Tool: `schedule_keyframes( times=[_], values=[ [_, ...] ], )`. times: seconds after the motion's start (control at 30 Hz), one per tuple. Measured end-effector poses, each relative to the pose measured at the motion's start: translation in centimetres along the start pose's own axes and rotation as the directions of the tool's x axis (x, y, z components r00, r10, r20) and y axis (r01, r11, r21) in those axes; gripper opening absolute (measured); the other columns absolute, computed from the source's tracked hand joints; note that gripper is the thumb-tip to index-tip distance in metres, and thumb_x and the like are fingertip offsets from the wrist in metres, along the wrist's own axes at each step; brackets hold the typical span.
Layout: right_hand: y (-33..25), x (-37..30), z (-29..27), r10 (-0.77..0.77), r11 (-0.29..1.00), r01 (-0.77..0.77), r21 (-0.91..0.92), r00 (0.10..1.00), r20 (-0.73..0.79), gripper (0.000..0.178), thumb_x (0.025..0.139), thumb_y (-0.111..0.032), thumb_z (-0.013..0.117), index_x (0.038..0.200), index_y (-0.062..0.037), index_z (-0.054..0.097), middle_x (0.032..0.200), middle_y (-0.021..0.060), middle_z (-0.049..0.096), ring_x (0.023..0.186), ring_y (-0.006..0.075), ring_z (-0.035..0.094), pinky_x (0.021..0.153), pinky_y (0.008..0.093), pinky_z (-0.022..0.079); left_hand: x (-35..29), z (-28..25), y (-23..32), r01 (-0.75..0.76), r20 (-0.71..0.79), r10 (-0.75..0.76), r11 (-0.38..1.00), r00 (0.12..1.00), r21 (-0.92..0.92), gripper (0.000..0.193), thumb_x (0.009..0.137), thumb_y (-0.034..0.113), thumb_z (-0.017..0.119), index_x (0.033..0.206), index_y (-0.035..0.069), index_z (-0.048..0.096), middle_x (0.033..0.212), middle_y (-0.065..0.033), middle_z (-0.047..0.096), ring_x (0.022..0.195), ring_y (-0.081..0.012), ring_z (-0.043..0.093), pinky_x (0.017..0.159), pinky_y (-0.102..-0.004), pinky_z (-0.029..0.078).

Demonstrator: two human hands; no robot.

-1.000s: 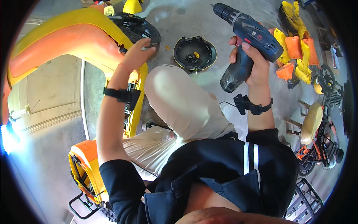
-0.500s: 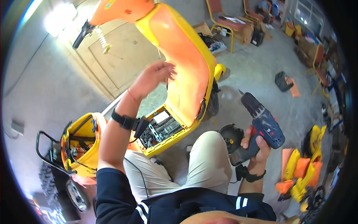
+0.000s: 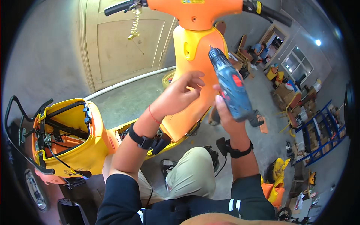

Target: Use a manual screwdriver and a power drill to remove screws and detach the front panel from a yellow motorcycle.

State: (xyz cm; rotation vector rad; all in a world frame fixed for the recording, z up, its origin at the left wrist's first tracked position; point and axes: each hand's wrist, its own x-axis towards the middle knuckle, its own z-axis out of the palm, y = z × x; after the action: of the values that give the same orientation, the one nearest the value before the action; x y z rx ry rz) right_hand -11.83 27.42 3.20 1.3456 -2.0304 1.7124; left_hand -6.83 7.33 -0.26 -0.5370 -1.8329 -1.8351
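"Our right hand (image 3: 227, 118) is wrapped round the cordless drill (image 3: 234, 90), just right of the frame's centre, with the thumb along its near side; the handle itself is hidden from us."

"And what do we make of the left?"

"Our left hand (image 3: 180, 93), at the centre of the frame, has its fingers loosely curled and half spread, with nothing that we can see in its grasp. We cannot tell whether its fingertips touch anything."

"What is the biggest thing before us?"

"We face an orange and yellow scooter (image 3: 180, 129). It runs from the top of the frame, where its handlebars (image 3: 273, 14) spread, down to the lower left, where its rear body (image 3: 99, 144) gapes open at the top."

"After that?"

"We see a cream panelled door (image 3: 131, 48) at the upper left, then a blue rack (image 3: 325, 135) at the right side. Loose plastic panels (image 3: 276, 193) sit at the lower right."

"And our smaller things?"

"We see a pale coiled spring (image 3: 135, 23) hanging below the left handlebar end. We wear black straps (image 3: 139, 137) on both wrists, and a thin red cord (image 3: 151, 113) on the left one. Last comes our drill's bit (image 3: 210, 47), pointing toward the top of the frame."
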Motion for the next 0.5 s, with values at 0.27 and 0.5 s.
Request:
schedule_keyframes(
  times=[0.27,0.5],
  values=[
    [-1.2,7.0,7.7,-0.294,0.882,0.344,-0.323,0.936,0.194,0.094,0.081,-0.020,0.073,0.156,-0.0034,0.018,0.130,0.0184,0.051,0.114,0.0303,0.057,0.098,0.0402,0.046,-0.6,-2.3,-0.3,-0.206,0.028,0.228,0.918,0.973,-0.338,0.113,0.074,0.036,0.089,0.155,0.003,0.017,0.148,-0.0086,0.038,0.137,-0.0199,0.038,0.113,-0.0363,0.033],
    [-2.1,9.4,9.6,-0.244,0.725,0.395,-0.565,0.913,0.326,0.096,0.082,-0.019,0.069,0.156,-0.0032,0.010,0.126,0.0228,0.047,0.113,0.0430,0.050,0.094,0.0476,0.046,0.5,-2.5,-0.1,-0.151,-0.121,0.093,0.712,0.988,-0.686,0.079,0.075,0.027,0.087,0.139,0.004,0.046,0.130,-0.0052,0.054,0.122,-0.0181,0.050,0.107,-0.0346,0.039]
  ],
)
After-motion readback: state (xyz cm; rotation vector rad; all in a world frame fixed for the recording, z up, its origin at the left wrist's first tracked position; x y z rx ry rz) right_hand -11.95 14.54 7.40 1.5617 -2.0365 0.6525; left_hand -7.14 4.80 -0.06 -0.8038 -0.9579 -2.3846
